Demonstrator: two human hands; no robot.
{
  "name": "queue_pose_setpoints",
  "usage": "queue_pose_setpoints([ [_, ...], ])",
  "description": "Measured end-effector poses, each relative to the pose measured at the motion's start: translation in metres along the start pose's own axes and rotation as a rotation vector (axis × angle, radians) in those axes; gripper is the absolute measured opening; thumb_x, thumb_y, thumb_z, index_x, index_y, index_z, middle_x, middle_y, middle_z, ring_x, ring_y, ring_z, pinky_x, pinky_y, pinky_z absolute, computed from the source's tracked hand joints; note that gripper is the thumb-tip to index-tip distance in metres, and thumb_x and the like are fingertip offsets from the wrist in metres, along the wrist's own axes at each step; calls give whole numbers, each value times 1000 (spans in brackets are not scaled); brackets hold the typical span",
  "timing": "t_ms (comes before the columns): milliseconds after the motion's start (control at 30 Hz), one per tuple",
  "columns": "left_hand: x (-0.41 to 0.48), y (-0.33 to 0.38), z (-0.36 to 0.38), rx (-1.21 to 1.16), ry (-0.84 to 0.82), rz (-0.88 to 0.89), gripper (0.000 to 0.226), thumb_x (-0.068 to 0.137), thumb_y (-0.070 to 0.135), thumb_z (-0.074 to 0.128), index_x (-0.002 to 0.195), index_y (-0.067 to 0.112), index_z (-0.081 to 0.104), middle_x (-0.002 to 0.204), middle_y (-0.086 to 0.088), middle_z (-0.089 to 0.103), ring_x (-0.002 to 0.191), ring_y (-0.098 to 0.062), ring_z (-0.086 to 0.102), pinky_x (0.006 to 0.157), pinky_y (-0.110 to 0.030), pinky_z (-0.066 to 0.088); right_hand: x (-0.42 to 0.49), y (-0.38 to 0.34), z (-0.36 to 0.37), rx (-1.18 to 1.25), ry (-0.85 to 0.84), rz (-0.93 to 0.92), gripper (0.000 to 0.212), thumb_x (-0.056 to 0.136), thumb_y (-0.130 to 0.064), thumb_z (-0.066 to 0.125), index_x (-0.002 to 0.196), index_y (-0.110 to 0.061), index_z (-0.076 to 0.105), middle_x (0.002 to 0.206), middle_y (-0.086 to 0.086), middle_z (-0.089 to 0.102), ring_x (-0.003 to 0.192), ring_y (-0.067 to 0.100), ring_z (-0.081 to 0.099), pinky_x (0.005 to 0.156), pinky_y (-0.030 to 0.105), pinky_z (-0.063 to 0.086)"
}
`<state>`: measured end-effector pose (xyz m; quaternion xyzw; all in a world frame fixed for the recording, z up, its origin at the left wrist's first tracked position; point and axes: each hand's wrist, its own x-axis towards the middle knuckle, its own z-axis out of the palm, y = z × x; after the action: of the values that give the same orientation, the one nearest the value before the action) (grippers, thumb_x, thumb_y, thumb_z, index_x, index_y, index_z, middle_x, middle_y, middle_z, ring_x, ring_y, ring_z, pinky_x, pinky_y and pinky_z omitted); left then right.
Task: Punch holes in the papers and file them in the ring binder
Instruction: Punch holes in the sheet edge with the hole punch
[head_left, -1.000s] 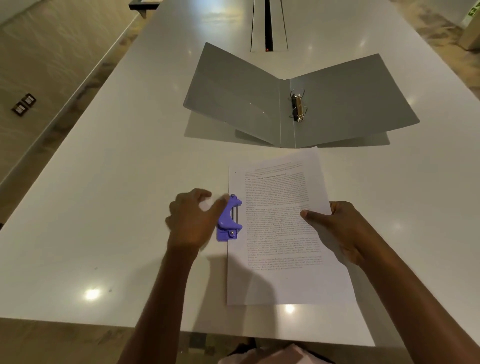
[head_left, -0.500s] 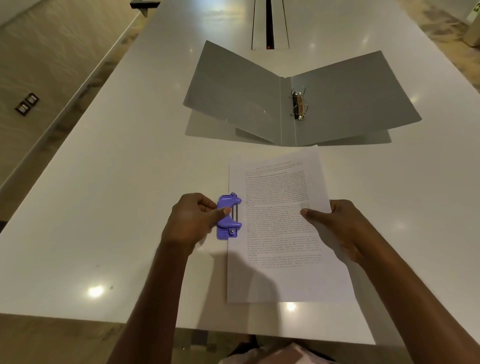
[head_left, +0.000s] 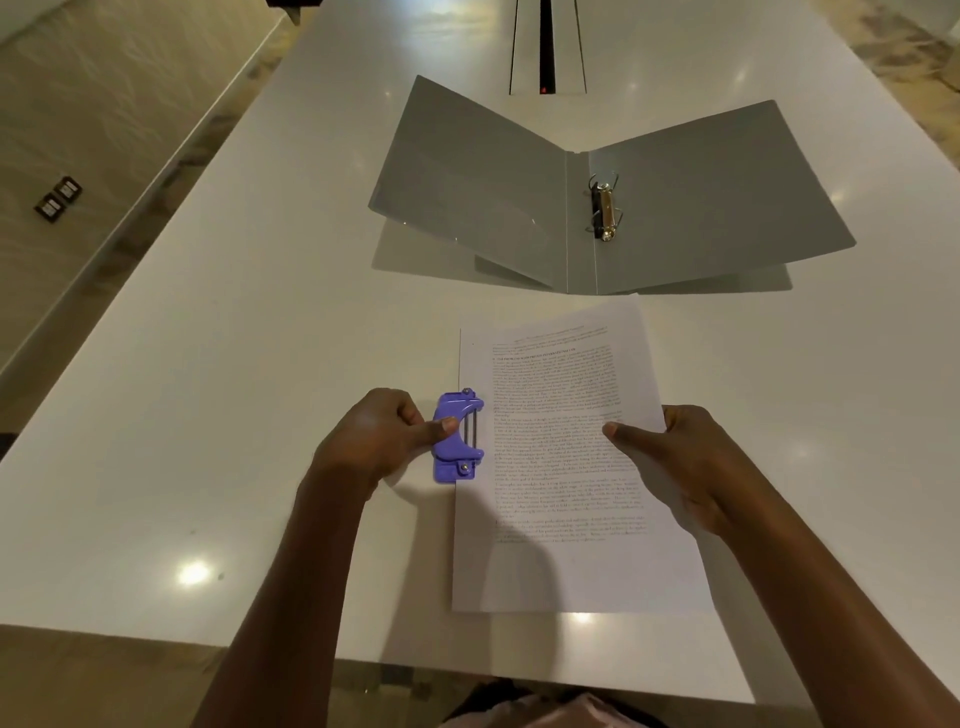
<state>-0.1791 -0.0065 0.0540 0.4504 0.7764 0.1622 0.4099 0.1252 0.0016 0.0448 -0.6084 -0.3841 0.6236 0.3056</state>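
Observation:
A stack of printed papers (head_left: 561, 467) lies on the white table (head_left: 208, 415) in front of me. A small purple hole punch (head_left: 457, 436) sits over the papers' left edge, about halfway down. My left hand (head_left: 379, 436) grips the punch, thumb on top and fingers curled at its left side. My right hand (head_left: 675, 457) holds the right edge of the papers, thumb lying on the page. Farther back a grey ring binder (head_left: 597, 208) lies open, its metal rings (head_left: 603, 210) standing open just right of the spine.
A long cable slot (head_left: 545, 47) runs down the table's middle beyond the binder. The near table edge (head_left: 363, 654) is close to my body. Floor sockets (head_left: 57, 197) sit far left, off the table.
My left hand went from resting beside the punch to curling around it with the thumb on top. The right hand and papers stayed where they were.

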Motion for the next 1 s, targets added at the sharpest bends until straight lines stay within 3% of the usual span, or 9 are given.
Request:
queue_pose_setpoints([
  [333, 4, 4, -3, 87, -26, 11, 53, 86, 43, 81, 64, 15, 42, 58, -1, 39, 56, -19, 30, 54, -30, 25, 0, 2, 0, 5, 1, -18, 12, 95, -7, 72, 107, -6, 74, 99, -2, 79, 71, 4, 77, 54, 11, 54],
  [700, 7, -3, 5, 124, 38, 51, 54, 86, 43, 81, 63, 15, 41, 57, -2, 38, 55, -18, 31, 56, -30, 27, 5, 5, -3, -9, -2, -28, 22, 93, -10, 74, 114, -5, 75, 102, 1, 81, 82, 10, 79, 60, 13, 56],
  [867, 3, -4, 4, 58, 26, 55, 55, 86, 43, 81, 63, 13, 41, 57, -2, 36, 56, -18, 30, 54, -30, 24, 6, 7, -3, -17, -4, -26, 22, 93, -12, 75, 114, -6, 75, 104, 0, 81, 80, 8, 79, 58, 12, 56],
  [1000, -3, -1, -8, -68, -79, 11, 53, 85, 50, 79, 63, 14, 47, 61, 0, 42, 64, -17, 35, 58, -29, 27, 7, 6, -5, -17, -5, -16, 24, 92, -11, 75, 115, -5, 75, 106, 2, 80, 77, 7, 78, 56, 11, 55],
])
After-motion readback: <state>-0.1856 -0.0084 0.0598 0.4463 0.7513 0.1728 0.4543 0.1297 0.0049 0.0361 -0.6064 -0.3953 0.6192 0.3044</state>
